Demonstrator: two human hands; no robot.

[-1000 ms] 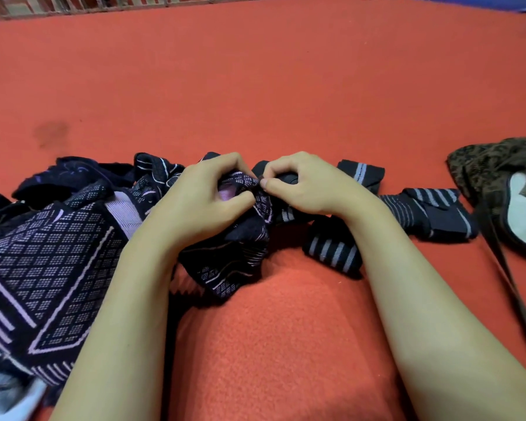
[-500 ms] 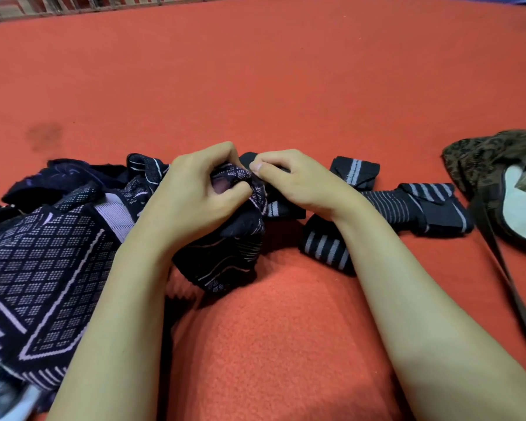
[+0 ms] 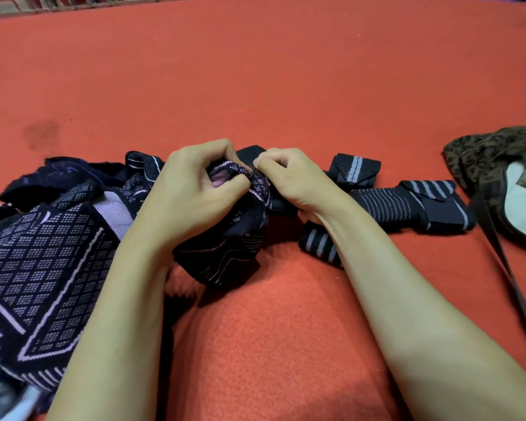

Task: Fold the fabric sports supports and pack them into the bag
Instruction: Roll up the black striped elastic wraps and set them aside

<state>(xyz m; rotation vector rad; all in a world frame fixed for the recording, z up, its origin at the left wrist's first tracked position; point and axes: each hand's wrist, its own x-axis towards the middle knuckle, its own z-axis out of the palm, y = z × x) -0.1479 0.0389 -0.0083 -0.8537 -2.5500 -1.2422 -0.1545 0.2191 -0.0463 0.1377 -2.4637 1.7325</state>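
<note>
Hands, left and right, still pinch the patterned support, its bundle now rolled tighter.

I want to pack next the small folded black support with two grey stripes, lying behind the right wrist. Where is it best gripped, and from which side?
Probably from above, with fingers across the short sides of the folded striped support. It lies flat on the red mat as a compact block, and its far side is free. A pinch across both layers should keep the fold closed on the way to the bag.
</note>
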